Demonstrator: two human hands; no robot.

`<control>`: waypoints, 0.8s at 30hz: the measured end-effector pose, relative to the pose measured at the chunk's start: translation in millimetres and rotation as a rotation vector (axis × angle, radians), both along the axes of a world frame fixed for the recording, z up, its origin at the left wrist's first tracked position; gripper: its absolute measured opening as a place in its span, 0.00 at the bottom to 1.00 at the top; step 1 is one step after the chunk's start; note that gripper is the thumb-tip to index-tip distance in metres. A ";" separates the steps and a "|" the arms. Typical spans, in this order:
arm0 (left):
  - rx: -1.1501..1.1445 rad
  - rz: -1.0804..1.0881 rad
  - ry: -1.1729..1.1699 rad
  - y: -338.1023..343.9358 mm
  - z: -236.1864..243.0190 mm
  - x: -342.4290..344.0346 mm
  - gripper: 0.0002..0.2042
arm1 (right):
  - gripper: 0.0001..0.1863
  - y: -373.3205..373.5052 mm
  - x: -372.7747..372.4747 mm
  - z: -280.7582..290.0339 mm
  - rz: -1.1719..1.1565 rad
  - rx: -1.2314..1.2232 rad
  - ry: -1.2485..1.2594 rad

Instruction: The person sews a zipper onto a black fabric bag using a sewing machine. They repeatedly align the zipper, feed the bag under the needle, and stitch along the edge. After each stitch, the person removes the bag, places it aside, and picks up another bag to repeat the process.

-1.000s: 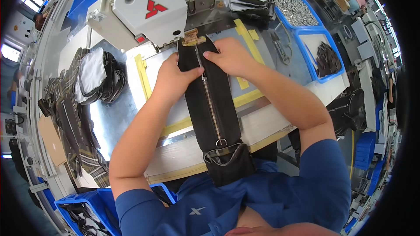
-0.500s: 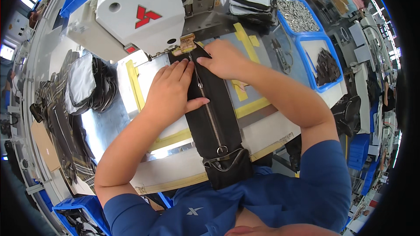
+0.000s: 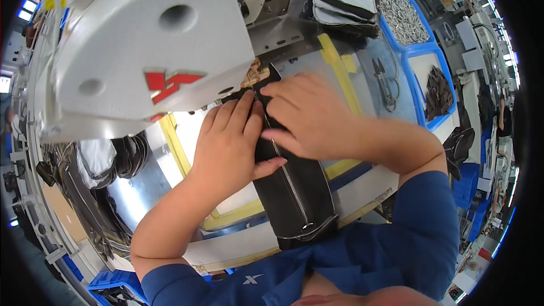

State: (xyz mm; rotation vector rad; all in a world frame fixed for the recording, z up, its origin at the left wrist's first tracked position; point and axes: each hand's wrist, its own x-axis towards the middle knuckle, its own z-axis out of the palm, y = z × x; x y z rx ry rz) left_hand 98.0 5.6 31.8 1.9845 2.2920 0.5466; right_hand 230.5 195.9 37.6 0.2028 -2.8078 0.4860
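Flat, unclenched left hand [image 3: 229,141] on black zippered strip [image 3: 297,190], blurred right hand [image 3: 309,118] alongside, grip unclear

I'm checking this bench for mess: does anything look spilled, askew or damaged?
Nothing stands out. The left hand and right hand are over the black zippered piece; metal hardware and dark strips sit inside blue trays.
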 end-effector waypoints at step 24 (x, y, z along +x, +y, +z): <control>0.005 0.007 -0.057 3.6 -5.1 1.3 0.49 | 0.37 -4.0 -3.4 -1.3 0.085 -0.077 -0.163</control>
